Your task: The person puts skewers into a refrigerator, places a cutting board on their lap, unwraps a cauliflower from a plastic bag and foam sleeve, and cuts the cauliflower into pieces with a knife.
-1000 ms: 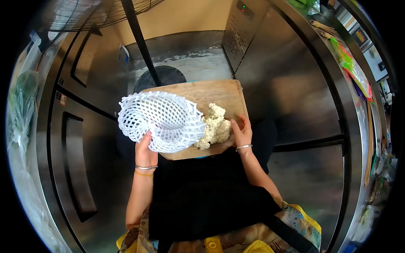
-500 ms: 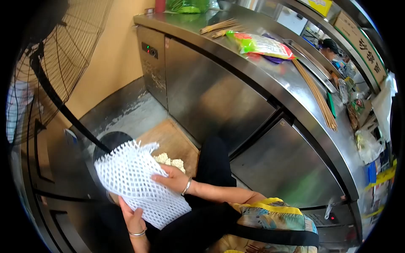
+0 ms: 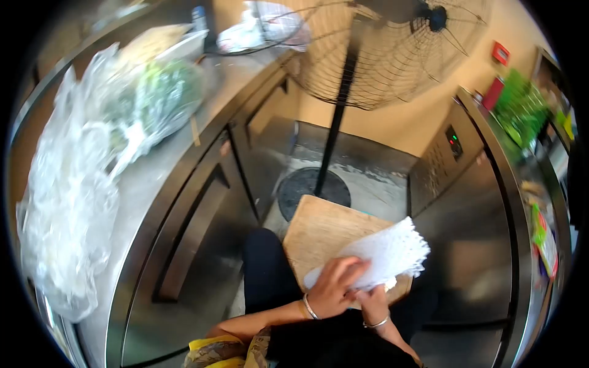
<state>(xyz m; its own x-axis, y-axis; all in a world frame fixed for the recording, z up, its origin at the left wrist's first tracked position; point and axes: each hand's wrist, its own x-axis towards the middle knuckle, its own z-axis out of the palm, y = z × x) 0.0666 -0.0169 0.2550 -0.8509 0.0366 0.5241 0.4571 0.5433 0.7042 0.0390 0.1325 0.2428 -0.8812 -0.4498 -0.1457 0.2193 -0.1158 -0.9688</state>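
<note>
A white foam net, flattened and folded lengthwise, lies slanted over the wooden board. My left hand is on its near left part, with the fingers curled over the foam. My right hand grips its lower edge, close beside the left fingers. Only a small pale piece of the cauliflower shows under the net near my right hand; the rest is hidden. Each wrist has a silver bangle.
A standing fan rises from a round black base behind the board. Plastic bags with greens lie on the left steel counter. At the right counter are a green bag and a colourful packet.
The view has swung to the left counter after facing right. The net, earlier puffed open and then spread flat, is now narrower and folded. My hands have come together on it.
</note>
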